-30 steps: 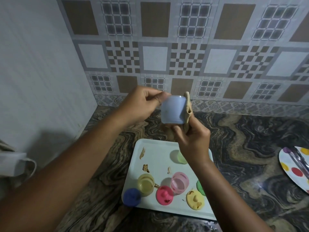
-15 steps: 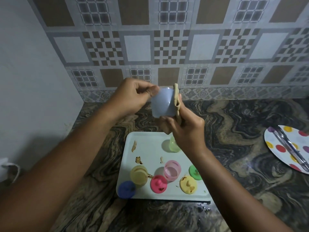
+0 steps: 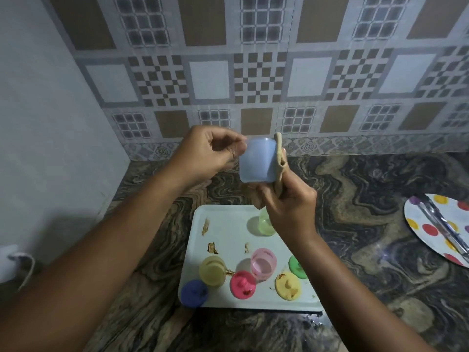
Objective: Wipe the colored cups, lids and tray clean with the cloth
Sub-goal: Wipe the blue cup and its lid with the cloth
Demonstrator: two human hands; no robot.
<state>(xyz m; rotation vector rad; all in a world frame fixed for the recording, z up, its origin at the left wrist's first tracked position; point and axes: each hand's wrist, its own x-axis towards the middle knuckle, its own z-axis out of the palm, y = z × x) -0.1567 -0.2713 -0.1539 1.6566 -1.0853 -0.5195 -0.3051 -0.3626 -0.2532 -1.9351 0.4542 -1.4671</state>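
The marble countertop (image 3: 368, 189) has plenty of bare room right of the white tray (image 3: 228, 229), all the way out to the polka-dot plate (image 3: 418, 214), which is well apart and cut off by the frame edge. There's less room on the tray's left, where the wall is near.

Both hands are up above the tray's far edge. The left hand (image 3: 205, 153) pinches the rim of the blue cup (image 3: 257, 161). The right hand (image 3: 291, 201) grips a beige cloth (image 3: 279, 161) pressed against the cup's other side.

On the tray:
- The green cup (image 3: 266, 222) is near the far edge.
- The yellow cup (image 3: 212, 270) and pink cup (image 3: 263, 262) are nearer the front.
- Along the near edge are the pink lid (image 3: 242, 284) and yellow lid (image 3: 288, 285).
- The blue lid (image 3: 194, 292) sits right on the near-left corner.
- The green lid (image 3: 297, 266) is by the right edge, half hidden by the forearm.
- Brown smears (image 3: 205, 226) streak the open left part.
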